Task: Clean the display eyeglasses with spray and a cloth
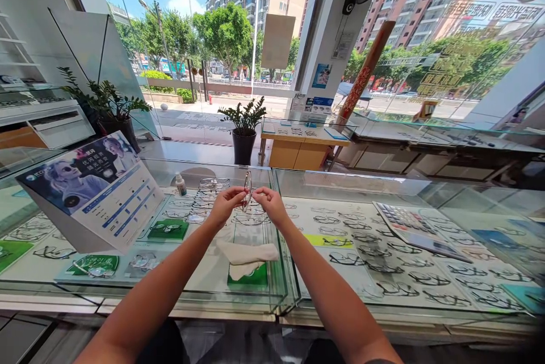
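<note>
A pair of glasses [247, 189] is held up on edge over the glass counter, between both hands. My left hand [227, 205] pinches it from the left side, fingers closed. From the right, my right hand [271, 205] grips it with thumb and fingertips. Below the hands a beige cloth [249, 255] lies on the counter top, over a green card [251, 277]. Behind and left of my left hand are rows of glasses [208, 196] and a small spray bottle [180, 184].
A standing desk calendar [96, 188] is on the left part of the counter. At the right lies a large calculator [415, 227]. Many glasses [395, 287] show under the glass. A potted plant [244, 145] stands beyond the counter.
</note>
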The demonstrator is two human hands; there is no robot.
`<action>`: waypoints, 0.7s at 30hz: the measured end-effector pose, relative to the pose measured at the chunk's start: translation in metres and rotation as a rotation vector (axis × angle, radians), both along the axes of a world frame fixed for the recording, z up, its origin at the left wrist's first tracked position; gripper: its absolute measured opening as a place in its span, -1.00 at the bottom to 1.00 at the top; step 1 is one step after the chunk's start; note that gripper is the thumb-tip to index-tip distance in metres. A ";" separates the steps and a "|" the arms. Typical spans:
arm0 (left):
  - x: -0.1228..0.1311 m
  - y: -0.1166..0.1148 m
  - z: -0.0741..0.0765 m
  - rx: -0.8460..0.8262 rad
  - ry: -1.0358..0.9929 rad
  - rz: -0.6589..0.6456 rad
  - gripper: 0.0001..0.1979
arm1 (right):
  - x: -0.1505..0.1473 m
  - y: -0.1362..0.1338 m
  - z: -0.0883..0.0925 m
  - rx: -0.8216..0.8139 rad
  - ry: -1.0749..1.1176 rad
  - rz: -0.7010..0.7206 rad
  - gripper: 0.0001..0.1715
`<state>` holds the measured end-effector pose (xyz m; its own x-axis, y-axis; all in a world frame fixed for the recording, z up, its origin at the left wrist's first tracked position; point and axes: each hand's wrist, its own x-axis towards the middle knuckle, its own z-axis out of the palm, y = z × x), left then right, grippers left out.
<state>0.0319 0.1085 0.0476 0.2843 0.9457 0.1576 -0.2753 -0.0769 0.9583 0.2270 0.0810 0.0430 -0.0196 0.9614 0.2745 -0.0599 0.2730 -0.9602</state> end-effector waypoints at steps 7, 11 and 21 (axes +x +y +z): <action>0.001 0.001 -0.003 0.010 -0.006 -0.015 -0.38 | -0.001 -0.001 0.000 -0.006 -0.004 0.041 -0.57; 0.001 0.003 -0.006 0.008 0.022 -0.015 -0.38 | -0.001 -0.002 0.001 -0.003 -0.004 0.076 -0.56; 0.002 0.000 0.000 0.026 0.043 0.008 -0.33 | 0.000 -0.005 0.006 0.017 -0.038 -0.006 -0.64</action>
<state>0.0337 0.1087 0.0475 0.2839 0.9437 0.1697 -0.2331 -0.1037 0.9669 0.2269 0.0760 0.0487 -0.0249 0.9567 0.2899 -0.0221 0.2894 -0.9569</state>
